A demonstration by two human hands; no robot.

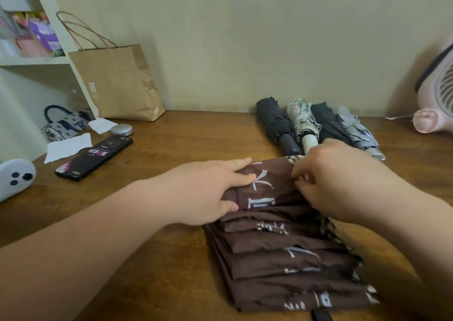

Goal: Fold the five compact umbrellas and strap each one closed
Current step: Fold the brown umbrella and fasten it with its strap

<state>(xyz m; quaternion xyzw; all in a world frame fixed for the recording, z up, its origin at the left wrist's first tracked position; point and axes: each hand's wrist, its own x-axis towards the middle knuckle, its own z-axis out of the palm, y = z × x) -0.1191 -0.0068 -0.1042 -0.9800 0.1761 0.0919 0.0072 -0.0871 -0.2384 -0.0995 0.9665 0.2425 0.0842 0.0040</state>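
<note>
1. Rolled up and lined side by side at the back of the surface (pixel 171 144), close to the wall: a dark umbrella (pixel 274 122), a cream patterned umbrella (pixel 304 119), a black umbrella (pixel 328 124) and a grey umbrella (pixel 355 129). Judged done as far as folding goes; straps too small to make out.
2. Left to finish: the brown umbrella (pixel 282 259), lying in the near middle of the surface just in front of those four, pleats spread in a flat overlapping stack, white lettering showing.
3. Pressing down on the far pleat at its left end: the left hand (pixel 208 190), fingers straight and flat on the cloth.
4. Pinching the same pleat at its right end: the right hand (pixel 335 181), fingertips curled onto the fabric.
5. Judged far along: last of five, midway through gathering pleats, with rolling and strapping not yet done. Poking out at the near edge, untouched: a black tab (pixel 322 317), strap or handle, hard to tell which.
6. On the left of the surface: a black phone (pixel 95 157), torn paper scraps (pixel 68 146), a round silver tin (pixel 121 130), a white controller (pixel 14 176), and a brown paper bag (pixel 120 85) standing against the wall.
7. Further left, a white shelf (pixel 34 59) holding coloured packets, with a patterned handbag (pixel 63 124) below; at far right, a pink fan (pixel 436 92).
</note>
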